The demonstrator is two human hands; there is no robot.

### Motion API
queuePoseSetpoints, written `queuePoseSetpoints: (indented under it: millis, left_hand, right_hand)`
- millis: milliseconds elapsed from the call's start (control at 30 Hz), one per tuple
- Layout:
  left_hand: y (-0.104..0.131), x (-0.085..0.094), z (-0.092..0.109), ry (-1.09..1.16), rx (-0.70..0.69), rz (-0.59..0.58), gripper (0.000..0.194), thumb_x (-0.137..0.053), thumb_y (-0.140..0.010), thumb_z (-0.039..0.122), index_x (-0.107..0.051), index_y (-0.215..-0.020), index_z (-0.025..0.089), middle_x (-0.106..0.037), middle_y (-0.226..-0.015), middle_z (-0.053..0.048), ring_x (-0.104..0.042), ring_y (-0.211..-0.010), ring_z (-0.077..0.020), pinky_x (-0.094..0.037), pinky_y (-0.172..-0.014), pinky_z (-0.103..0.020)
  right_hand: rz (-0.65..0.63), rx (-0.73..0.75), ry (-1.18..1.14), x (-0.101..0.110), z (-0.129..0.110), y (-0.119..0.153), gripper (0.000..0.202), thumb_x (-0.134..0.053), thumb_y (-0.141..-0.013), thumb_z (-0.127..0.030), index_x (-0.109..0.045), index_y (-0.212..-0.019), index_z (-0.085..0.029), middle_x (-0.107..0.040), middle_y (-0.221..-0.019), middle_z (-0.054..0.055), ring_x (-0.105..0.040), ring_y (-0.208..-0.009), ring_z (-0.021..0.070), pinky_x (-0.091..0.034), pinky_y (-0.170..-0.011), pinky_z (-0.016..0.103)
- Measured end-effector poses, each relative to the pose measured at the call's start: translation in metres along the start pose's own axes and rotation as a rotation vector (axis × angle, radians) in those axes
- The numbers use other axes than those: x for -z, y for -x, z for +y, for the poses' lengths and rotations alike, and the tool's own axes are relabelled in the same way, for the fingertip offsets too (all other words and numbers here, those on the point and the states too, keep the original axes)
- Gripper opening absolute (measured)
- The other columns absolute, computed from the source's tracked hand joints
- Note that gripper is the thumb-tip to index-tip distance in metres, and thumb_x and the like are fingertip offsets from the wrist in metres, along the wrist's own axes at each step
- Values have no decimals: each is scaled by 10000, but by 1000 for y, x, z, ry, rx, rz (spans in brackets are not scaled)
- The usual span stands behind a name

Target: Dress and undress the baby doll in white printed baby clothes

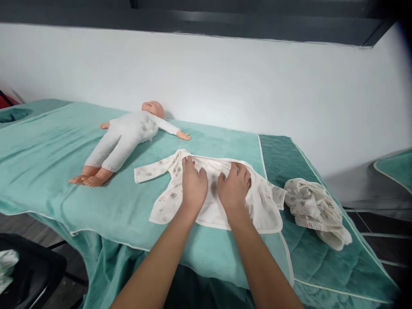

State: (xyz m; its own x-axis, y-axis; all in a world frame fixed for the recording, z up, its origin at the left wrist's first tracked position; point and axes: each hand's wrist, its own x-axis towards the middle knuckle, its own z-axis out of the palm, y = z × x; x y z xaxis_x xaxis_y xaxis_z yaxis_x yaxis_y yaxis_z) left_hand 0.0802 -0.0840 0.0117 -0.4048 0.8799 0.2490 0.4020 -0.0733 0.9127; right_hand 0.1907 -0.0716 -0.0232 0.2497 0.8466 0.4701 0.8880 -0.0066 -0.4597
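A white baby shirt (214, 214) with a small print lies spread on a light green sheet. Its front is parted, and the plain inside shows in the middle. My left hand (195, 183) rests on the left front panel near the neckline, thumb apart from the fingers. On the other side, my right hand (233, 187) lies on the cloth, its thumb spread and its fingers slightly bent near the panel's edge. One sleeve reaches out to the left, the other to the right. The undersides of my fingers are hidden.
A baby doll (128, 131) in a white body suit lies on its back at the left. Bunched printed baby clothing (315, 210) sits at the right on the darker green quilted cover (341, 274). Behind is a white wall (225, 81); a black chair (32, 270) stands lower left.
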Motion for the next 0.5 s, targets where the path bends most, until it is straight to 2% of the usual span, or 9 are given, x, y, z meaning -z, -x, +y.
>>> queuePoseSetpoints:
  millis: [67, 167, 367, 500]
  left_hand:
    - [0, 3, 4, 16, 47, 24, 486, -470, -870, 176, -476, -1355, 144, -532, -1355, -156, -583, -1206, -242, -458, -1054, -411]
    - [1, 8, 13, 17, 89, 41, 467, -472, -856, 169, -507, -1322, 170, -566, -1322, -129, -587, -1190, -227, -470, -1032, -387]
    - [6, 16, 29, -3, 198, 42, 555, -493, -846, 207, -477, -1400, 180, -539, -1412, -125, -569, -1217, -238, -455, -1070, -402]
    - [9, 24, 40, 38, 282, 15, 588, -511, -857, 265, -454, -1439, 199, -511, -1459, -123, -547, -1271, -267, -473, -1063, -435]
  right_hand:
    - [14, 4, -10, 1, -1, 0, 541, -473, -875, -217, -461, -1398, -77, -425, -1456, 226, -410, -1286, 374, -381, -1019, 532]
    - [12, 12, -55, 1, 0, 0, 584, -444, -883, -210, -395, -1447, -63, -377, -1493, 246, -396, -1325, 369, -370, -1045, 538]
    - [56, 84, -239, 1, 5, -2, 607, -397, -891, -181, -321, -1482, -65, -282, -1548, 251, -223, -1464, 327, -289, -1145, 546]
    - [70, 96, -255, 2, 5, -2, 601, -388, -884, -164, -331, -1476, -76, -281, -1538, 251, -204, -1465, 333, -267, -1148, 586]
